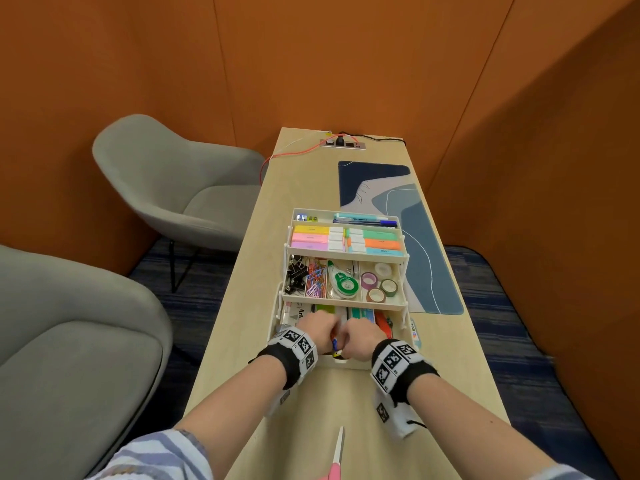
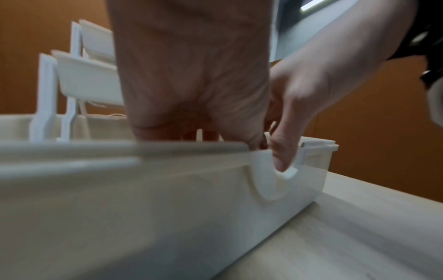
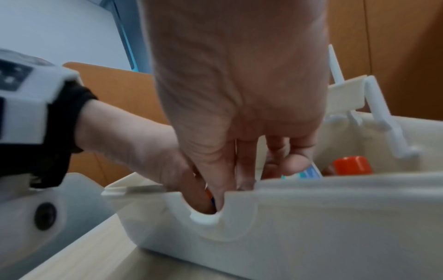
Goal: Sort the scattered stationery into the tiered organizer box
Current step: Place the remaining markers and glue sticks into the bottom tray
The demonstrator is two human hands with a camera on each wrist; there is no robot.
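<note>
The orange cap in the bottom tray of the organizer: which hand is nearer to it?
The right hand. It reaches into the bottom tray just left of the orange cap. The left hand is farther left, beyond the right hand.

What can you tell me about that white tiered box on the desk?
The organizer box looks like cream-white plastic and stands open on the wooden desk, its trays stepped back like stairs on hinged side arms. The far trays hold pens and pastel blocks; the middle tray has compartments for binder clips, paper clips, correction tape and tape rolls. Its front wall has a rounded notch. The left hand and right hand both reach into the lowest compartment; what they hold is hidden.
</note>
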